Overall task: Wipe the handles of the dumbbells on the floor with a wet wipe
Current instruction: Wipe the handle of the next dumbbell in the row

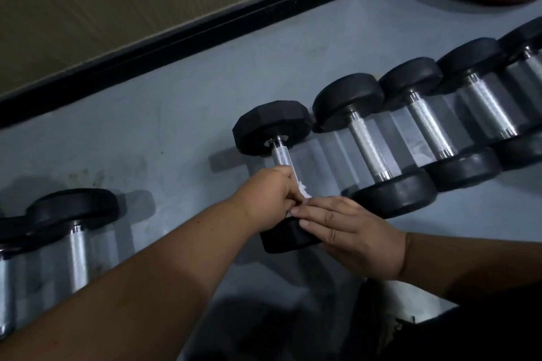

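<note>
My left hand [265, 195] is curled tight around the wet wipe [302, 189], and through it around the lower part of the handle [281, 155] of the small dumbbell [272, 126]; only a crumpled white corner of the wipe pokes out past my knuckles, toward my other hand. My right hand [349, 228] grips nothing: its fingers lie straight and flat across the top of the dumbbell's near head [286, 239], pressing it down, fingertips almost meeting the left hand's.

Beyond my grip the bare knurled steel runs up to the far head, so that stretch looks unwiped from here. My worry is the wipe itself. It is bunched, not spread, so I may only be rubbing a narrow band, and the knurling could snag and shred it. If I slide hard toward the far head, my knuckles may jam against the collar.

The dumbbell lies on the smooth grey floor [176, 126] and could roll or pivot if my flat right hand slips off the rubber; a damp palm would make that more likely.

Just beside my right hand sits the near head of the next dumbbell [394, 193], the first in a tight row running away to the right. A sideways shove could knock mine into it or pinch my fingers between the two heads. To the left of my forearm, well apart, lie other dumbbells [73, 214] that I would judge are waiting their turn, though I cannot tell.
</note>
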Available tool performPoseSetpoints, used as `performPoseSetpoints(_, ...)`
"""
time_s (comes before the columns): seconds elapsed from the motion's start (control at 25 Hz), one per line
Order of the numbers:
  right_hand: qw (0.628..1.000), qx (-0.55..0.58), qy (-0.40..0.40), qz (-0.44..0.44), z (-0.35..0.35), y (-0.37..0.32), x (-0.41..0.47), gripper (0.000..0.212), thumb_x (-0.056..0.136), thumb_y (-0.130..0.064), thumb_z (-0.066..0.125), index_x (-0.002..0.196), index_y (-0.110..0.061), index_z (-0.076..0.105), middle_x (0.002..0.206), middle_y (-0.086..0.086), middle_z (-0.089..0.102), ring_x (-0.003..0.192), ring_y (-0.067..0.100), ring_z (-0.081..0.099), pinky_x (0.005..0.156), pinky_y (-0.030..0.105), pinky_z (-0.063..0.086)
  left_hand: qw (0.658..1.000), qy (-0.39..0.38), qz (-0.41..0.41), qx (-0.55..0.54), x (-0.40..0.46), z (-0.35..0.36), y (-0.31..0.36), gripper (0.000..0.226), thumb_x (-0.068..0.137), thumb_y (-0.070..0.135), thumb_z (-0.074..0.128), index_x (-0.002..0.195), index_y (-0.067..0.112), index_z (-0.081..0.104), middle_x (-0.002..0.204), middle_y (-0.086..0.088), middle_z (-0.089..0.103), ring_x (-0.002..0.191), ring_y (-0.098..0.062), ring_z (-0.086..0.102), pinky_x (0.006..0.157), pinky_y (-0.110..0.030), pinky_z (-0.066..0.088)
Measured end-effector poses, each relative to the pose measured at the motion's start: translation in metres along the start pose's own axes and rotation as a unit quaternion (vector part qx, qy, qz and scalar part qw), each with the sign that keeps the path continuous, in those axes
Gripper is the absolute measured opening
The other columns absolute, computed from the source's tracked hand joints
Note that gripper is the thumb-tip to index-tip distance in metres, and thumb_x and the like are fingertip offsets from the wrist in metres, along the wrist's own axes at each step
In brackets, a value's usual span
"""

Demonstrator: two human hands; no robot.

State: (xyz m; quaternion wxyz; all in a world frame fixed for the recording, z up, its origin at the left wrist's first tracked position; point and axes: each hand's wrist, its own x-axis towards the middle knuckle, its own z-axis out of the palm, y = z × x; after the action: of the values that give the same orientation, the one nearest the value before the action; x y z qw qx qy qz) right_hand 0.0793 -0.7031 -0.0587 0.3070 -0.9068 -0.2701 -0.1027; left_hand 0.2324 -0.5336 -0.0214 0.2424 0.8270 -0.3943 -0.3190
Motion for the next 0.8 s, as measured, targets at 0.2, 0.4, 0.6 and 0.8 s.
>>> performPoseSetpoints(0.2, 1.0, 0.001, -0.007, 0.006, -0.001, 0.0, 0.002, 0.046, 0.091, -0.004, 0.068, 0.136, 0.002, 0.058, 0.151, 0.015, 0.049, 0.141, 0.034, 0.045, 0.101, 0.053, 0.045, 0.999, -0.006, -0.047, 0.018, 0.008, -0.006, 0.009, 0.018, 0.081, 0.014, 0.073, 0.091, 0.027, 0.079, 0.083, 0.017, 0.05, 0.098, -0.008, 0.06, 0.087, -0.016, 0.043)
performPoseSetpoints(0.4, 1.0, 0.009, 0.008, 0.011, 0.0, -0.002, 0.0, 0.044, 0.092, -0.003, 0.067, 0.135, 0.002, 0.058, 0.149, 0.015, 0.051, 0.138, 0.034, 0.048, 0.099, 0.052, 0.046, 0.997, 0.015, -0.079, -0.003, 0.0, 0.004, 0.012, 0.017, 0.084, 0.015, 0.071, 0.091, 0.029, 0.079, 0.096, 0.014, 0.057, 0.097, -0.007, 0.059, 0.091, -0.022, 0.047)
performPoseSetpoints(0.6, 0.999, 0.019, 0.033, 0.009, 0.005, -0.005, -0.001, 0.041, 0.095, -0.004, 0.062, 0.135, 0.003, 0.057, 0.149, 0.015, 0.051, 0.14, 0.033, 0.046, 0.099, 0.052, 0.046, 0.996, 0.0, -0.083, 0.01, 0.002, 0.002, 0.016, 0.016, 0.085, 0.015, 0.071, 0.093, 0.026, 0.079, 0.097, 0.014, 0.054, 0.099, -0.006, 0.058, 0.091, -0.018, 0.045)
performPoseSetpoints(0.8, 0.999, 0.029, 0.031, 0.016, 0.007, -0.004, -0.001, 0.046, 0.091, -0.001, 0.067, 0.135, 0.004, 0.058, 0.149, 0.016, 0.051, 0.139, 0.035, 0.047, 0.097, 0.053, 0.046, 0.996, 0.001, -0.092, 0.007, 0.003, 0.002, 0.018, 0.017, 0.085, 0.012, 0.07, 0.096, 0.021, 0.079, 0.098, 0.014, 0.054, 0.1, -0.006, 0.058, 0.086, -0.011, 0.039)
